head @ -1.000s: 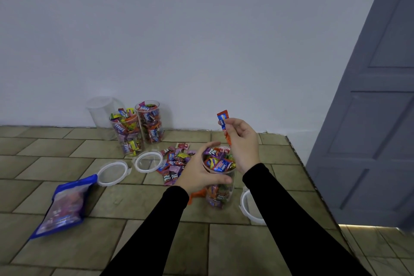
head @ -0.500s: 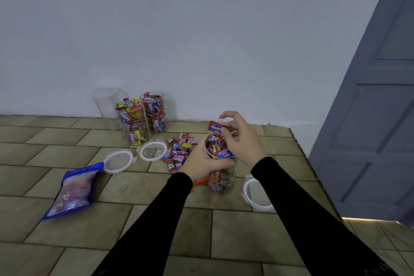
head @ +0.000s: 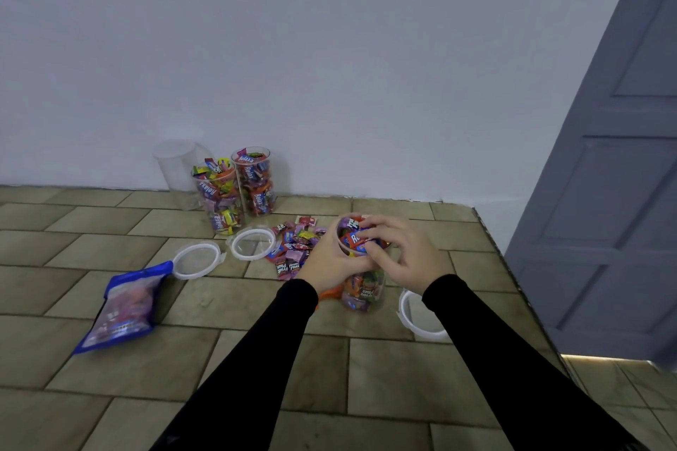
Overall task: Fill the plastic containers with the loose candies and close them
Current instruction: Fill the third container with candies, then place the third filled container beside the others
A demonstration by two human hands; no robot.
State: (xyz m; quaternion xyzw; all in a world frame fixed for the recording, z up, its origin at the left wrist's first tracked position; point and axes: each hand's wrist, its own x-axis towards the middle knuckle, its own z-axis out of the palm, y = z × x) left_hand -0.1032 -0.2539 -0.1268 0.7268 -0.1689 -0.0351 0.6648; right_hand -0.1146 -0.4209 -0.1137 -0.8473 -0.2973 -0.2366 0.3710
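The left hand (head: 328, 260) wraps its grip around the upper wall of a clear cylindrical plastic container (head: 362, 289) standing upright on the tan tiled floor (head: 256, 359), fingers curled round the side just under the rim. The right hand (head: 406, 256) lies over the open mouth of that container, its fingers bent down onto the heaped wrapped candies (head: 353, 236) at the top; whether it pinches one or only presses on them cannot be told.

Four clear containers are in view: the held one, two candy-filled ones (head: 219, 194) (head: 254, 181) standing side by side near the wall, and an empty one (head: 176, 167) behind them to the left. None has a lid on.

Three white-rimmed round lids lie flat on the floor: two (head: 198, 260) (head: 252, 242) in front of the filled pair, and one (head: 417, 318) just right of the held container, partly hidden by the right sleeve.

A pile of loose wrapped candies (head: 293, 245) sits on the floor between the nearer lids and the left hand. One blue plastic candy bag (head: 124, 308) lies flat at the left. Something orange (head: 328, 294) shows under the left wrist, too hidden to identify.
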